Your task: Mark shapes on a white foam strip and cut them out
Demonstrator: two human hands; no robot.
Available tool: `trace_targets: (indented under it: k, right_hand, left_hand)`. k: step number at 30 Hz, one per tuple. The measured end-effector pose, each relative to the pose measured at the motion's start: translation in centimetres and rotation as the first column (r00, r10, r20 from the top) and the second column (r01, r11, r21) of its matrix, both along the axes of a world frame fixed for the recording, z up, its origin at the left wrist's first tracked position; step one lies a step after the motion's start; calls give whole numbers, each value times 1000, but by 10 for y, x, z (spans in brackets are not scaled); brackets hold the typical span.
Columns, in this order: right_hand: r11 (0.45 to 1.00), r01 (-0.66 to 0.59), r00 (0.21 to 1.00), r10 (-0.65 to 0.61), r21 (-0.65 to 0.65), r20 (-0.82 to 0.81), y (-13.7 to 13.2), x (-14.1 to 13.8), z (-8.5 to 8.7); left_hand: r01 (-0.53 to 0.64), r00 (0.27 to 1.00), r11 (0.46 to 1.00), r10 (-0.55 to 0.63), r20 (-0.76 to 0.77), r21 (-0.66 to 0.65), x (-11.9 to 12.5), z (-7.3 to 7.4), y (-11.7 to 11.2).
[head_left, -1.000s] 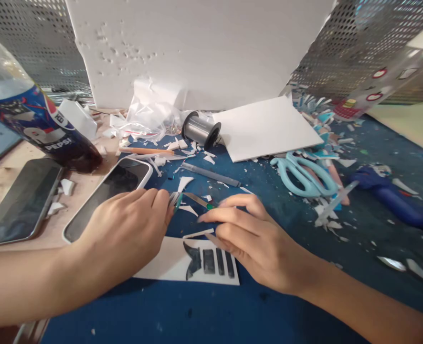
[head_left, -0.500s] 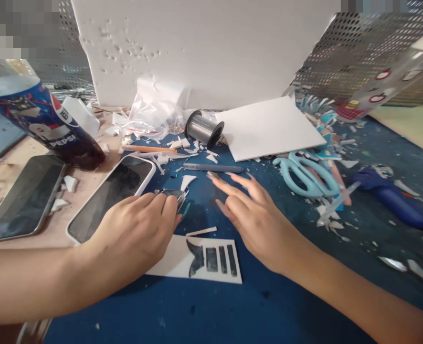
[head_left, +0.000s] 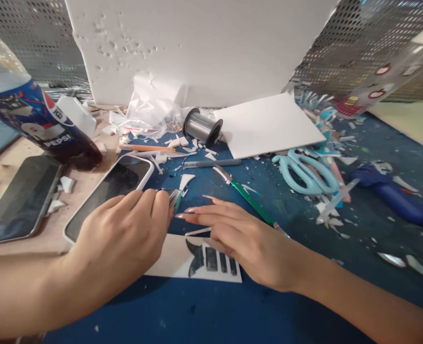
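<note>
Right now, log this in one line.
left hand: closed around silvery item; right hand: open, over white card; green-handled tool: on blue mat

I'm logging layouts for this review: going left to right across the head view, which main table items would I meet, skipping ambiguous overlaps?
Black phone → white phone → spool → green tool → scissors → blue tool.

Lighting uneven, moderate; upright white foam board point(head_left: 204, 48) beyond the grip of the bare left hand point(head_left: 125, 234), pale and evenly lit; deep-blue table mat point(head_left: 204, 315), dimmer to the grip's right; soft shadow beneath that hand; small clear, teal-edged item point(head_left: 176, 198) in the grip, indistinct; blue-labelled plastic cola bottle point(head_left: 36, 117), left of the grip, wide-angle stretched.
</note>
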State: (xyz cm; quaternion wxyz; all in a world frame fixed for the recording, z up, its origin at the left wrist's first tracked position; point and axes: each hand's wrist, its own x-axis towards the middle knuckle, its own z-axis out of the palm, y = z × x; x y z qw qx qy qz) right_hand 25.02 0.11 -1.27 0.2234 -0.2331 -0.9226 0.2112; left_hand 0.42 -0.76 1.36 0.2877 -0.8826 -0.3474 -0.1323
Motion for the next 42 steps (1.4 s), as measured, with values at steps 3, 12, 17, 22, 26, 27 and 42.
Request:
trace_targets:
  k: [3,12,17,22,26,27,42]
  right_hand:
    - [996,-43,998,46,-75,32,0,-5,-2]
    - [951,309,946,-310,26,93,20,3,-8]
    - [938,340,940,-340,67,-11,19,7,-3]
    - [934,354,934,-352,45,-56,16,5,-5]
    - [936,351,934,-350,11,-68,15,2,-8]
    - [935,354,933,-352,13,-79,14,2,-8]
    - [997,70,972,-72,-15,-223,0,6,-10]
  left_hand:
    - [6,1000,1000,-6,-31,6,-1,-1,1]
    - [52,999,998,-53,-13,-47,-2,-11,4]
    - [104,994,987,-101,28,-126,1,-15,7]
    - [134,991,974,-128,49,-185,3,-19,15]
    - [126,991,970,-116,60,-209,6,-21,19]
    - [116,992,972,-105,65,-206,7,-20,20]
    - [141,979,973,-110,170,-181,-7,-24,56]
